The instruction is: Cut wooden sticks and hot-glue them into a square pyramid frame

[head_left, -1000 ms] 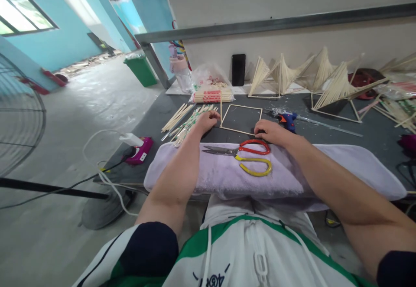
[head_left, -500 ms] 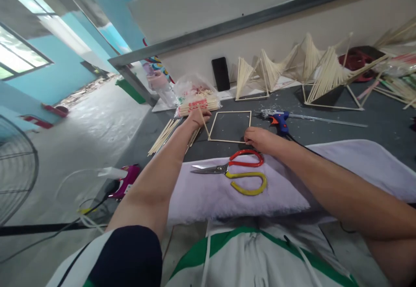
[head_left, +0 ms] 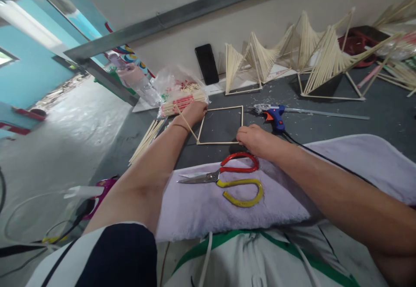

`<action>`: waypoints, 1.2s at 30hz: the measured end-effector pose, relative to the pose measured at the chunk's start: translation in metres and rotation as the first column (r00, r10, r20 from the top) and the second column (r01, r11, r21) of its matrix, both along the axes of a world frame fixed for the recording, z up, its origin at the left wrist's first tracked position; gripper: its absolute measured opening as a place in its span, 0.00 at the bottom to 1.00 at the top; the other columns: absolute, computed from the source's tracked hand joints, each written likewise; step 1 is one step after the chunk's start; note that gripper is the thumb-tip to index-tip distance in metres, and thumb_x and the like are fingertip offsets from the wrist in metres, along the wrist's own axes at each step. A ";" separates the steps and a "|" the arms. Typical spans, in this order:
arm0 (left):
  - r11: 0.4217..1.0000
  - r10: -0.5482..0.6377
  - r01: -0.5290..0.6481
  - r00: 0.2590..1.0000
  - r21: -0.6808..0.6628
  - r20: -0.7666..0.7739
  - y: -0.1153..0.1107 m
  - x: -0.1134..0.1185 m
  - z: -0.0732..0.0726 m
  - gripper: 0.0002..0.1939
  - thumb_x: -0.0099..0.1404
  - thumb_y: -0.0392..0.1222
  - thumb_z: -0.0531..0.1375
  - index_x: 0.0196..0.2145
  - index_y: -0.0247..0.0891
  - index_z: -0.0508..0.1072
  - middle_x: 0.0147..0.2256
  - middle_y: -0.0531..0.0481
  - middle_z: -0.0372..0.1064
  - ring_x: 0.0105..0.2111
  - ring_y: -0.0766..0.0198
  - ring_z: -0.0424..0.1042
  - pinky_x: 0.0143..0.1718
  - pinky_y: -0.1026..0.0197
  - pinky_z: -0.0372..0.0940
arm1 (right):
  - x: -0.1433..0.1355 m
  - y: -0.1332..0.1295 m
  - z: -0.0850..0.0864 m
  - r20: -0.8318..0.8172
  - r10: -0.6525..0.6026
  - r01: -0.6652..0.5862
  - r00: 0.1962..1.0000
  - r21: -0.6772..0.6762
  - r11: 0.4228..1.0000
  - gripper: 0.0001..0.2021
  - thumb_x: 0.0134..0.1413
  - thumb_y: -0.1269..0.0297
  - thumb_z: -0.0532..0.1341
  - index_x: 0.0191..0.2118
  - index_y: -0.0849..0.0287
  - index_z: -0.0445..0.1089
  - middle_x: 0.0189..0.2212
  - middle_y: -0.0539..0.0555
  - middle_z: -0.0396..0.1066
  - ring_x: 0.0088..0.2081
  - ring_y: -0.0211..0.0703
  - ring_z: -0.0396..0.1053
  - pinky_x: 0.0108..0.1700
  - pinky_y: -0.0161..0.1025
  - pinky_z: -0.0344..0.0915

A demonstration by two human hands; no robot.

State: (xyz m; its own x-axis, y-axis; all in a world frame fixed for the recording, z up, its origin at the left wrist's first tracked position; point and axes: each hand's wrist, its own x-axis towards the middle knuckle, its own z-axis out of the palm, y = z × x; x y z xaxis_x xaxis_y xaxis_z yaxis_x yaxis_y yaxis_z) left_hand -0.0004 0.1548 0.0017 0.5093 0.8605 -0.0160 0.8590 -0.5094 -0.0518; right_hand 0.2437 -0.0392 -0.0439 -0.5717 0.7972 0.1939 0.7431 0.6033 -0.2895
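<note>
A square frame of thin wooden sticks lies flat on the dark tabletop. My left hand is at its far left corner, fingers closed on the stick there. At the near right corner, my right hand pinches the frame; its fingertips are partly hidden. One slanting stick rises from the near left corner, crossing in front of my left wrist. Closer to me, scissors with a red and a yellow handle rest on a pale lilac towel. A blue glue gun lies right of the frame.
Loose sticks lie left of my forearm, near a plastic bag of sticks and a bottle. A phone leans on the wall. Stick structures stand along the back. The glue gun's cable crosses the towel.
My left hand has moved to the frame's far left corner from a little left of it. My right hand stays at the near right corner. The whole view has shifted slightly.
</note>
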 end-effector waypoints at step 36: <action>0.955 0.159 -0.123 0.981 -0.271 0.115 -0.025 -0.031 0.018 0.12 0.48 0.26 0.67 0.17 0.38 0.70 0.21 0.52 0.65 0.35 0.57 0.73 0.43 0.59 0.65 | 0.025 0.043 -0.005 0.109 -0.148 0.127 0.983 0.182 0.975 0.13 0.66 0.76 0.55 0.42 0.59 0.78 0.44 0.63 0.78 0.49 0.56 0.69 0.48 0.49 0.52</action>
State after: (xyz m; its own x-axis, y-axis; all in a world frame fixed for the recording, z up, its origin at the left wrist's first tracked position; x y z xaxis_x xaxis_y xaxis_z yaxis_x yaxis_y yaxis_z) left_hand -0.0315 0.1298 0.0199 0.3963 0.8982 -0.1899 0.9127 -0.3631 0.1873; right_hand 0.2682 0.0037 -0.0491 -0.4865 0.8303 0.2718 0.8457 0.5257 -0.0922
